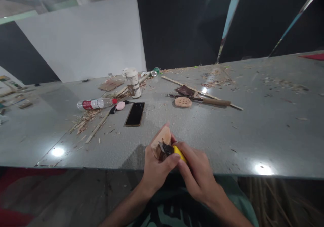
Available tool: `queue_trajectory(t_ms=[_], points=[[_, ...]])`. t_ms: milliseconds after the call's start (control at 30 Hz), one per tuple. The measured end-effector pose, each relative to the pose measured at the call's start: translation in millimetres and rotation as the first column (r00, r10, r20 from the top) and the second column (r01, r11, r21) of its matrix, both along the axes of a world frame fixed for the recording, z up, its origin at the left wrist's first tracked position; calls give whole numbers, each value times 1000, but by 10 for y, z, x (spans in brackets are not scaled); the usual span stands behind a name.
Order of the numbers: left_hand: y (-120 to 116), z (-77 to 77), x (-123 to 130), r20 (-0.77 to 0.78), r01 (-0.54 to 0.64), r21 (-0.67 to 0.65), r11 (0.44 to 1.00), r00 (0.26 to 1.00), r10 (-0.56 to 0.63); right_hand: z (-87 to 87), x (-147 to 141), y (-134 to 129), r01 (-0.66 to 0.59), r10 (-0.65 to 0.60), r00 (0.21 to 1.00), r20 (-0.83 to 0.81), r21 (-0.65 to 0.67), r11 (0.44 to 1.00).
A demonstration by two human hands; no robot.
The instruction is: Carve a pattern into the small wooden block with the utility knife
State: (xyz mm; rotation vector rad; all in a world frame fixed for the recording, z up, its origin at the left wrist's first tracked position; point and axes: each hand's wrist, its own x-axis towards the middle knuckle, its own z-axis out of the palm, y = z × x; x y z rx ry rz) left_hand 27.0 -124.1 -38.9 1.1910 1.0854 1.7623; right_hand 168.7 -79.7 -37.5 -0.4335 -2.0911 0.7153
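Near the table's front edge, my left hand [157,168] is closed around a pale piece of wood [163,136] with a darker hollow in its lower part. My right hand [196,169] grips a yellow and black utility knife [179,153]. The knife's black front end points left and meets the wood; my left thumb lies against the knife. Fingers partly hide the blade and the lower part of the wood.
Beyond my hands lie a phone [135,114], a plastic bottle [97,103], a paper cup [132,83], a perforated wooden piece [183,102] and a long wooden-handled tool [216,102]. Wood shavings [86,120] and thin strips [97,128] litter the grey table [253,135].
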Motion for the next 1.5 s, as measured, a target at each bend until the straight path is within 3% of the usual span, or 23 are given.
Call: queue_trajectory(t_ms=[367, 600, 900, 1500], points=[[2, -15, -22, 33, 68, 46, 997, 997, -70, -3, 1, -10, 7, -7, 1000, 21, -4, 1000], [-22, -74, -20, -44, -15, 97, 995, 999, 20, -39, -1, 2, 59, -60, 998, 33, 37, 998], [-62, -22, 45, -62, -113, 34, 993, 991, 115, -52, -33, -2, 141, -150, 987, 59, 127, 982], [-74, -79, 59, -22, -156, -66, 986, 988, 155, -1, -42, 2, 138, -145, 985, 97, 74, 988]])
